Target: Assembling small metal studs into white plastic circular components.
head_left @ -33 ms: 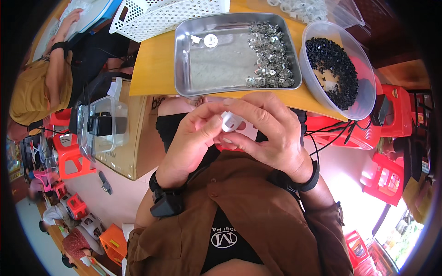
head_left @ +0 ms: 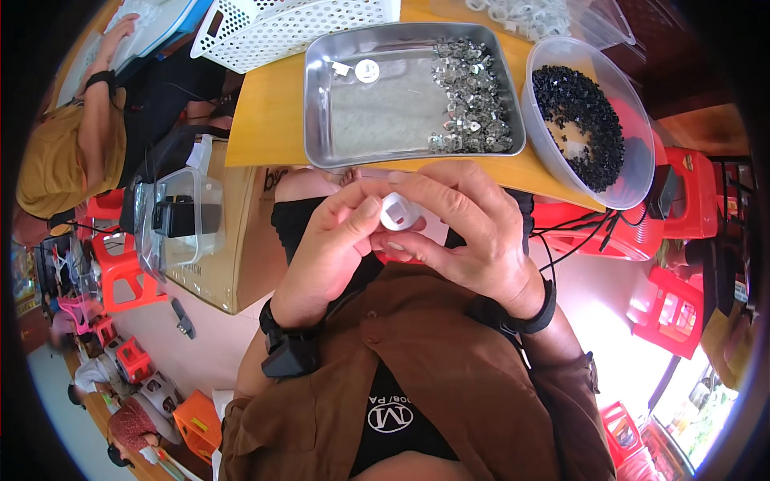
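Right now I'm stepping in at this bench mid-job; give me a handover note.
Left hand and right hand: both pinch one small white round part above the lap.
Steel tray: heap of small metal pieces at its right, one white disc at its back.
Clear bowl: small black parts.
Done: unclear.
Left: the heap, the black parts.

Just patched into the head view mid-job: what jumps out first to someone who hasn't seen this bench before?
First, the two hands at centre: the left hand and right hand pinch a small white round part together in front of the chest. Beyond them on the yellow table sits a steel tray with a heap of small metal pieces on its right side. Right of it stands a clear tub of small black parts.
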The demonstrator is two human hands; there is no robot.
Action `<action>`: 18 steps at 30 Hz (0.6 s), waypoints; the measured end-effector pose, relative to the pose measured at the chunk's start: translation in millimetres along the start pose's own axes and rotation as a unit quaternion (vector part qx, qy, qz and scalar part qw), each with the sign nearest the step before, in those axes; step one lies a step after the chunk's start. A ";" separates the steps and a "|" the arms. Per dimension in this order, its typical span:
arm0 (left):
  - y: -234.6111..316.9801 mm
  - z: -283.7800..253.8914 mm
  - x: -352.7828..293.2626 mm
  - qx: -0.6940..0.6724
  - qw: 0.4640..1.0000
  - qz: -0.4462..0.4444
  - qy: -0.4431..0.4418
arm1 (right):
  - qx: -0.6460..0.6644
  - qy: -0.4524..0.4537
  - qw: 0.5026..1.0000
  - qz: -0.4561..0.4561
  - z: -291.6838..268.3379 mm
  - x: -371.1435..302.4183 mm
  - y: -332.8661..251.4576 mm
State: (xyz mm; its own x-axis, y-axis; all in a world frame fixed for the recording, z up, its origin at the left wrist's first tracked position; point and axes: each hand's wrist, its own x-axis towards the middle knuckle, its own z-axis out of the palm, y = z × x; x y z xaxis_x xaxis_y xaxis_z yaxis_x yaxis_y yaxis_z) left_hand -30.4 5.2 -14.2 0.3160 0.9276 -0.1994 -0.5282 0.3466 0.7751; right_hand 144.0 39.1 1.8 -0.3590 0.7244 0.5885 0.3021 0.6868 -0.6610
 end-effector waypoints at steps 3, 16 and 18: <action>-0.6 -7.2 -2.1 0.003 1.000 -0.013 -0.016 | -0.017 -0.018 1.000 0.002 0.7 -3.3 1.3; 0.6 -5.4 0.0 0.031 0.998 0.021 -0.053 | 0.039 0.011 0.998 0.047 4.0 -1.9 1.9; 3.4 -4.1 -1.3 0.039 0.999 -0.013 -0.030 | 0.042 0.026 0.997 0.052 3.3 -3.7 4.8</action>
State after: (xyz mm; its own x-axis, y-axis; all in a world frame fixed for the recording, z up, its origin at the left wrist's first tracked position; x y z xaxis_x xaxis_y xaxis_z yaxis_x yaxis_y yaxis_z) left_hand -35.8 5.8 -13.8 0.3764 0.9076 -0.1858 -0.4577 0.3565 0.8145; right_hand 143.8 39.5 -5.1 -0.2822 0.7947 0.5374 0.2596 0.6025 -0.7547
